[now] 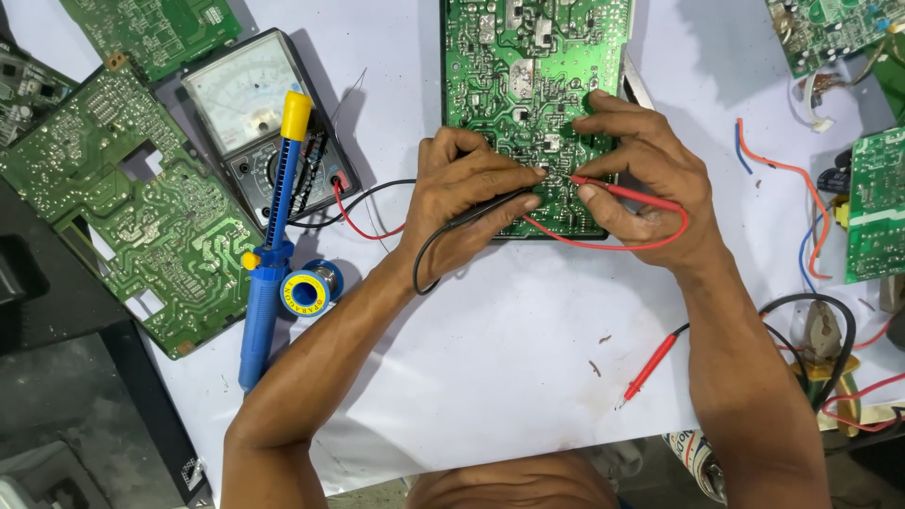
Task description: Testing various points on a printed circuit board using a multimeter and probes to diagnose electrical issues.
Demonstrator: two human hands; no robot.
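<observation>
Two probes meet on our green circuit board (528,85) at twelve o'clock: left hand (467,198) pinched shut on the black probe (495,203), right hand (641,179) pinching the red probe (622,191), tips angled inward onto adjacent solder points, analog multimeter (255,113) at ten o'clock.

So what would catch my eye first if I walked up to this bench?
Probably the two hands at centre: the left hand holds a black probe and the right hand a red probe against a green circuit board. To the left lies an analog multimeter under a blue desoldering pump.
</observation>
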